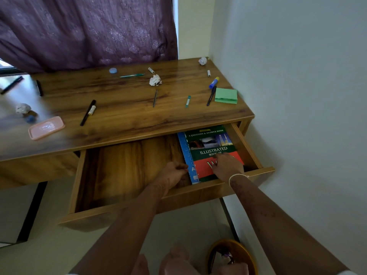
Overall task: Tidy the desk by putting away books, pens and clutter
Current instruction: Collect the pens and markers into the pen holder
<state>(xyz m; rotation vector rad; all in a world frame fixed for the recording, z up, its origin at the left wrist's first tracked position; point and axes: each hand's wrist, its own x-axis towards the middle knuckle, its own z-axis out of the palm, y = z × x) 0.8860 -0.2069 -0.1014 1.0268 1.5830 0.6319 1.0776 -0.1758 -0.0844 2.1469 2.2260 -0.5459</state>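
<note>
The desk drawer [127,210] is pulled out. At its right end a green and red illustrated book [210,147] lies on top of a blue spiral notebook [185,153]. My right hand [227,165] lies flat on the book's red lower part, fingers straight. My left hand [173,172] is beside the notebook's left edge, its fingers curled against that edge. On the desk top [127,112] lie several pens, among them a black marker [87,113], a green pen [132,75] and a dark pen [211,96].
Also on the desk: crumpled paper balls [155,80], a green sticky-note pad [226,95], a blue glue stick [214,82], a pink lid [46,128], a blue eraser [113,70]. A wall is close on the right. A round basket [231,257] stands on the floor.
</note>
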